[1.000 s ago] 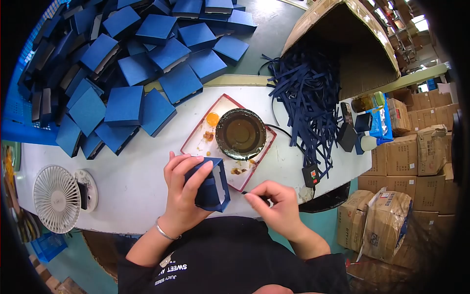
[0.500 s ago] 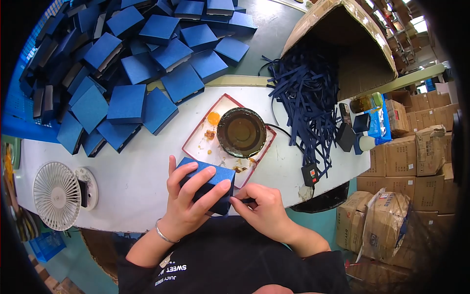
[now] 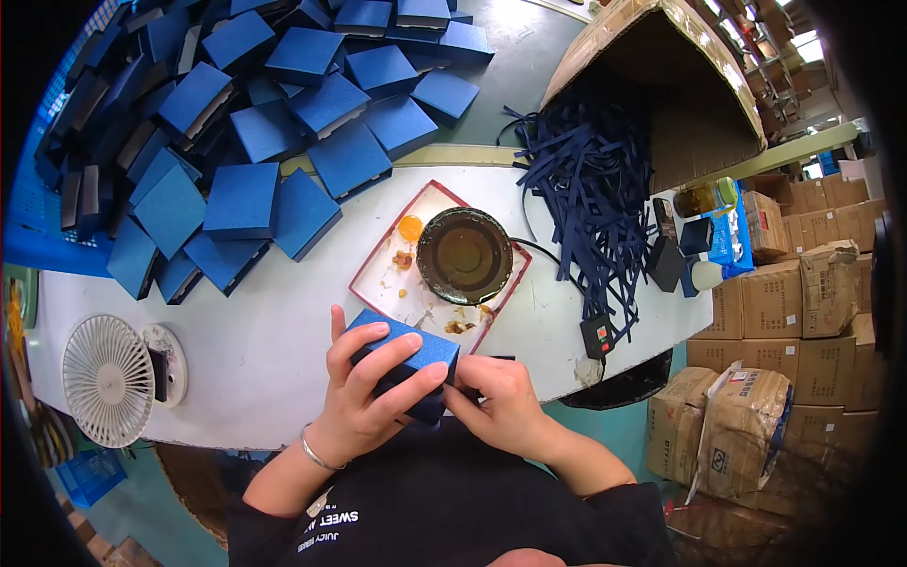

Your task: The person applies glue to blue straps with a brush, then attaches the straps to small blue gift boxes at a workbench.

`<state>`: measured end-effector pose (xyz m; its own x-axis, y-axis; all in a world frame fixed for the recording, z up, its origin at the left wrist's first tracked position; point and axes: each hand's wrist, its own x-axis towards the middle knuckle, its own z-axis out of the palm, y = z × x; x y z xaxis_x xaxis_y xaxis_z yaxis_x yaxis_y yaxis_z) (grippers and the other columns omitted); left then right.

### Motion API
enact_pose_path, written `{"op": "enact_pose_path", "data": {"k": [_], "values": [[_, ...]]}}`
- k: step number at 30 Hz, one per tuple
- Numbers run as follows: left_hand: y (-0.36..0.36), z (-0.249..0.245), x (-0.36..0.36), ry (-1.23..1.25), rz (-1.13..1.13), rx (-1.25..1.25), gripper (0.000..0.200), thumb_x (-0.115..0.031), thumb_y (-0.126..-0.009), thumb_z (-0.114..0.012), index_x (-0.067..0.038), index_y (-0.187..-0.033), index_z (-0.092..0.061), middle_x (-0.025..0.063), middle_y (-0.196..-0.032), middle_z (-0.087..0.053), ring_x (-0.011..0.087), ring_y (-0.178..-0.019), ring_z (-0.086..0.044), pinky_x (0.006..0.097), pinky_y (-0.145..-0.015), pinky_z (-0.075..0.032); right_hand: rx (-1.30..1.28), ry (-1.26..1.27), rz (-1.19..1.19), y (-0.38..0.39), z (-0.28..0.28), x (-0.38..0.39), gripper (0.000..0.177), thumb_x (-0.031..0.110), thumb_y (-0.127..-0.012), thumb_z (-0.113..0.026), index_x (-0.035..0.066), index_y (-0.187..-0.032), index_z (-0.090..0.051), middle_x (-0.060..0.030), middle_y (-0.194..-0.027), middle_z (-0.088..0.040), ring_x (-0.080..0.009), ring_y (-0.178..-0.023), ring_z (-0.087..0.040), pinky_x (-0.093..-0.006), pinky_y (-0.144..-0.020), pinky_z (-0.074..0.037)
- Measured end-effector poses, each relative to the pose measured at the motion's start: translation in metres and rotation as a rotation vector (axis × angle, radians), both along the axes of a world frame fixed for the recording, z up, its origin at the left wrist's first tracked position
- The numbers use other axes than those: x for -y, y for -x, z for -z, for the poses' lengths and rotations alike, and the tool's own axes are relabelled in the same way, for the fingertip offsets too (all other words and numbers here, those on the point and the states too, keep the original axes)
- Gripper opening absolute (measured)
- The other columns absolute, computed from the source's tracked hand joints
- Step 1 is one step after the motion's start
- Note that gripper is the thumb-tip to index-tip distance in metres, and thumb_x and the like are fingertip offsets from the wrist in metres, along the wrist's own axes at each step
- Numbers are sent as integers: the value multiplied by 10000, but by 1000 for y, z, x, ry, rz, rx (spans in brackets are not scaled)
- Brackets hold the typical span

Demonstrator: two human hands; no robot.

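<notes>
My left hand [image 3: 378,378] is wrapped over a small blue box [image 3: 430,352], its fingers spread across the top and side. At the box's right end, my right hand [image 3: 496,402] is closed in a pinch against the edge. A short dark end of ribbon [image 3: 503,358] shows just above the right fingers; most of it is hidden by the hand. Just beyond the box stands a round pot of brown liquid [image 3: 464,256], set on a red-rimmed white tray [image 3: 373,268] with amber drips and crumbs.
Many blue boxes [image 3: 243,200] are heaped at the upper left. Dark blue ribbons [image 3: 590,189] spill from a cardboard carton [image 3: 704,123] at the upper right. A white fan [image 3: 109,380] stands at the left. A cord with a switch box [image 3: 597,335] lies right of the tray.
The box has shifted slightly right in my left hand's hold. My right fingers have curled in tighter against its end, and the dark strip now shows above them.
</notes>
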<state>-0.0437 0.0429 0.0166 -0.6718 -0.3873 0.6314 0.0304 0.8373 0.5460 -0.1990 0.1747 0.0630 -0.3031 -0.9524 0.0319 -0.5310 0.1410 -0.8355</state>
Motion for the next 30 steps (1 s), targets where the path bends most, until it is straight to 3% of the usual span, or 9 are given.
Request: {"op": "enact_pose_path", "data": {"k": [5, 10, 15, 16, 17, 19, 22, 27, 30], "values": [[2, -3, 5, -48, -9, -9, 585, -204, -725, -859, -279, -1264, -646, 17, -1343, -560, 302, -1291, -460, 618, -1230, -206, 100, -37, 30, 2, 9, -5, 210, 119, -834, -828, 2, -864, -655, -138, -739, -650, -268, -636, -652, -353, -573, -508], [5, 1, 8, -121, -50, 12, 709, -175, -651, -902, -220, -1299, -619, 50, -1351, -554, 328, -1288, -467, 613, -1210, -222, 213, -170, 44, 22, -6, -11, 283, 162, -842, -838, 11, -1060, -742, -138, -999, -747, -207, -810, -710, -321, -763, -566], [2, 7, 15, -112, -105, 38, 776, -144, -624, -907, -194, -1331, -592, 64, -1355, -546, 347, -1279, -470, 612, -1200, -235, 111, -208, 165, 64, -7, -54, 208, 105, -831, -830, 0, -989, -746, -91, -890, -720, -166, -788, -647, -287, -754, -518], [1, 3, 17, -50, -118, 104, 849, -104, -599, -917, -165, -1340, -507, 107, -1328, -531, 380, -1264, -479, 631, -1179, -281, 168, -256, 240, 72, -12, -63, 133, 7, -807, -785, -27, -923, -731, -68, -828, -684, -158, -792, -631, -284, -735, -477], [2, 4, 18, -52, -129, 106, 846, -102, -599, -916, -165, -1338, -510, 106, -1329, -532, 380, -1265, -478, 631, -1179, -281, 172, -224, 268, 82, -9, -77, 160, 75, -809, -832, -1, -919, -743, -78, -839, -690, -163, -788, -640, -292, -757, -507], [3, 6, 18, -56, -151, 114, 840, -98, -597, -915, -163, -1334, -517, 104, -1330, -532, 381, -1267, -476, 631, -1179, -282, 182, -221, 329, 88, -16, -88, 207, 72, -786, -838, 6, -957, -743, -90, -929, -700, -203, -887, -665, -318, -824, -518], [6, 7, 14, -74, -110, 73, 799, -127, -606, -910, -186, -1330, -577, 77, -1356, -535, 361, -1277, -466, 623, -1195, -242, -171, -110, 296, 66, -25, -71, 371, 72, -758, -835, 26, -1107, -717, -121, -1152, -672, -291, -1120, -631, -385, -971, -498], [11, -1, 2, -23, -41, 54, 685, -201, -679, -880, -239, -1316, -632, 41, -1364, -549, 330, -1294, -457, 640, -1205, -222, -19, 31, 110, 20, -6, -23, 385, 48, -745, -819, 5, -1112, -709, -154, -1136, -693, -296, -1080, -660, -389, -957, -504], [8, -3, -4, -14, -52, 56, 631, -225, -707, -865, -270, -1297, -650, 23, -1354, -556, 318, -1296, -456, 650, -1212, -216, -67, 59, 57, 11, 14, -12, 206, 97, -787, -794, 36, -948, -680, -118, -938, -690, -305, -901, -660, -409, -857, -478]]}}
